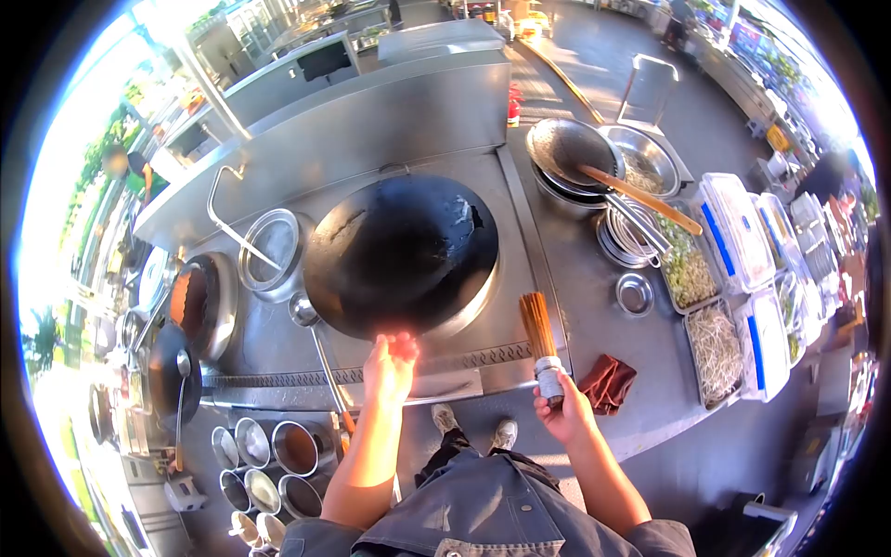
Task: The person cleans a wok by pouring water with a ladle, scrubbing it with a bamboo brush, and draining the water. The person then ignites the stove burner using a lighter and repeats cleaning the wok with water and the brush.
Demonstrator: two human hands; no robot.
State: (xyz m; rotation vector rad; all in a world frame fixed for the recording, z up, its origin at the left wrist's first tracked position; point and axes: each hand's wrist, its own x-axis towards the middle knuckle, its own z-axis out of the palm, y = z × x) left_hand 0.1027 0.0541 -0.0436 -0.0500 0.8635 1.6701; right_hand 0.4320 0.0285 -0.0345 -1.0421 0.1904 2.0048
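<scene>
A large dark wok [399, 255] sits on the steel stove, its inside dark with a shiny patch at the upper right. My left hand [390, 364] is at the wok's near rim, fingers bent and partly washed out by light; whether it touches the rim I cannot tell. My right hand [564, 408] is closed round the pale wrapped handle of a bamboo brush [538, 330], whose bristles point up and away from me. A crumpled dark red cloth [608, 384] lies right of that hand. Left of the wok rests a ladle [303, 310] with a long handle.
A faucet [223, 221] reaches over a round pot [271, 252]. Right are stacked pans [568, 153], a small steel bowl [635, 294], a tray of sprouts [715, 356] and lidded plastic boxes [738, 227]. Several seasoning pots [297, 448] stand at lower left, with a wok [174, 371] above.
</scene>
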